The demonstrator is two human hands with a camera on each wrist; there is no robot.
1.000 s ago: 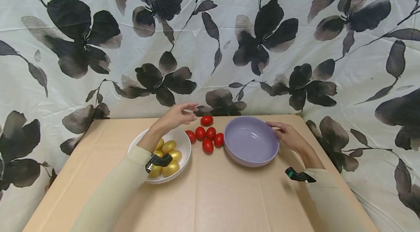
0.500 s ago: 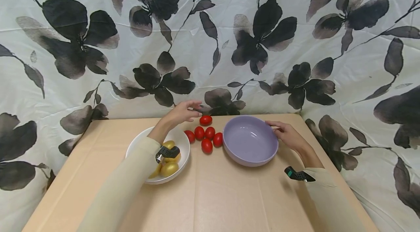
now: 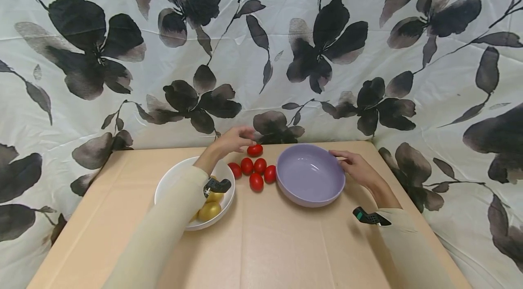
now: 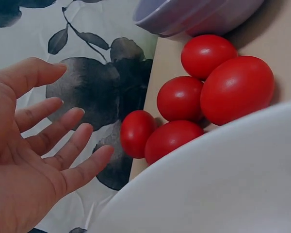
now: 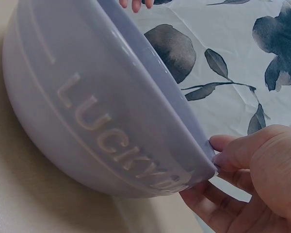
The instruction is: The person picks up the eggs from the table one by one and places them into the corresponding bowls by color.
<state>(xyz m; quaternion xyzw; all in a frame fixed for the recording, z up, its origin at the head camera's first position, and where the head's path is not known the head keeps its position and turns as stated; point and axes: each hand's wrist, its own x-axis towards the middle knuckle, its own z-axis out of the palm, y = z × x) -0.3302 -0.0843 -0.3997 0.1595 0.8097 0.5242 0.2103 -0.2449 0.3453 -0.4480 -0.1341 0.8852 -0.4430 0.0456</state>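
Observation:
My left hand (image 3: 230,142) hovers beyond the white bowl, its fingertips close over the farthest red egg (image 3: 255,150). In the left wrist view its fingers (image 4: 70,151) are spread and loosely bent, with nothing between them. Several more red eggs (image 3: 256,182) lie grouped on the table between the two bowls. My right hand (image 3: 359,168) pinches the right side of the purple bowl (image 3: 311,175), thumb at the rim and other fingers under it in the right wrist view. Raised letters (image 5: 116,141) mark that bowl's outer wall; its inside is bare.
The white bowl (image 3: 163,180) stands at the left under my forearm, holding gold eggs (image 3: 209,212) partly hidden by the sleeve. A floral cloth (image 3: 269,53) hangs right behind the table's far edge. The tan table (image 3: 282,243) extends toward me.
My left hand has moved right, from above the white bowl's far side to the farthest red egg. The right hand and the purple bowl have stayed in place.

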